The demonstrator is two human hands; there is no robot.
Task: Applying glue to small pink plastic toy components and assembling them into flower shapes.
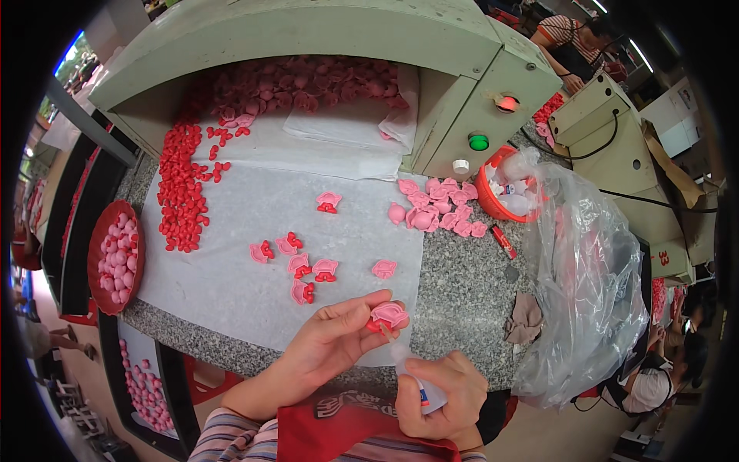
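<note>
Left hand [332,333] pinching pink-and-red piece [387,314] between fingertips, over near part of white paper [219,289]. Right hand [453,389] wrapped round small whitish bottle [433,398], nozzle near piece. Farther out: red parts [182,185] heaped left, red basket [95,250] beyond paper.

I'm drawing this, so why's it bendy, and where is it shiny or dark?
In the head view, the fisheye lens seems to bow the grey-green machine; black fills the corners; glare streaks the clear plastic bag; shadow darkens the pink pieces inside the machine; the pink-and-red piece in the left hand looks fairly sharp.
</note>
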